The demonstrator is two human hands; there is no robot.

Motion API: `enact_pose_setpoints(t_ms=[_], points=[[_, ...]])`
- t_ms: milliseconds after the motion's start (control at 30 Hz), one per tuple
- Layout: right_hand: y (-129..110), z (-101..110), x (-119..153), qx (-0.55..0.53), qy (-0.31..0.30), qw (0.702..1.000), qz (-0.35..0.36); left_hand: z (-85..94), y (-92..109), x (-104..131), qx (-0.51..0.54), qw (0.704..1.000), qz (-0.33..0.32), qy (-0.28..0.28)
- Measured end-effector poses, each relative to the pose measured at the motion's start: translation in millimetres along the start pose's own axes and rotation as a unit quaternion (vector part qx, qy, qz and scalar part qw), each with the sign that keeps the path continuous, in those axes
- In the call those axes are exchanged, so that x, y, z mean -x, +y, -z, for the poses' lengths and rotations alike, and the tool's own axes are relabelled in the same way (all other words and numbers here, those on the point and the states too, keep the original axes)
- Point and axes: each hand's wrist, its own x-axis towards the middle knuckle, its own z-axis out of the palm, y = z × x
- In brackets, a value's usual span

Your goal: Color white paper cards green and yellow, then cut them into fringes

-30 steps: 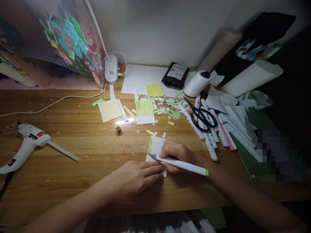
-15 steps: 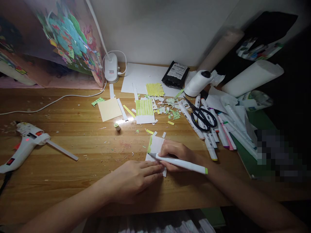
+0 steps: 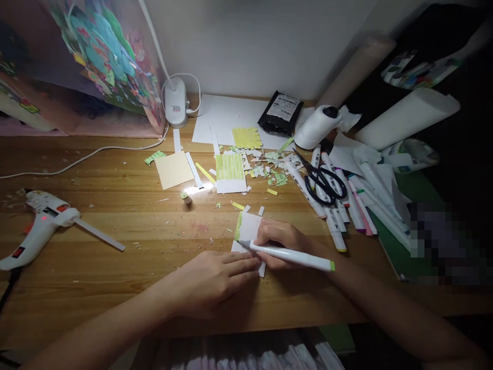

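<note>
My right hand (image 3: 283,241) is closed around a white marker (image 3: 296,256) with a lime-green end. The marker's tip rests on a small white piece of paper (image 3: 249,228), close to its left edge, where a green strip is coloured. My left hand (image 3: 223,277) lies flat with fingers stretched out, pressing the lower part of that paper to the table. Just beyond, a card with green stripes (image 3: 231,172) lies beside a cream square of paper (image 3: 175,169). A small marker cap (image 3: 186,197) stands to the left of them.
Black-handled scissors (image 3: 325,184) lie on several white markers (image 3: 335,231) at the right. Green paper scraps (image 3: 273,172) spread near the back. A glue gun (image 3: 50,218) rests at the left. Behind are a black packet (image 3: 280,113), a thread spool (image 3: 316,126) and a power strip (image 3: 176,103).
The marker tip has shifted slightly along the left edge of the paper. The whole view has tilted a little; my left hand still holds the paper down.
</note>
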Motion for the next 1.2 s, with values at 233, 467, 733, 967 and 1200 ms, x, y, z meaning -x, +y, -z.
enact_pose_setpoints(t_ms=[233,467,733,967,1200], points=[[-0.5,-0.5,0.3,0.01,0.004,1.0,-0.002,-0.4,0.2,1.2,0.004,1.0,-0.001,0.013],[-2.4,-0.5,-1.9,0.024,0.029,0.999,0.014,-0.3,0.9,1.2,0.006,1.0,-0.004,0.015],[-0.3,-1.3,-0.2,0.026,0.04,0.999,0.006,-0.1,1.3,1.4,0.006,1.0,-0.005,0.013],[-1.0,3.4,-1.6,0.049,0.064,0.994,-0.068,-0.7,0.7,1.2,0.009,1.0,-0.004,0.019],[-2.4,2.6,-2.3,0.044,0.059,0.997,-0.039,-2.0,-0.2,1.4,0.009,1.0,-0.003,0.019]])
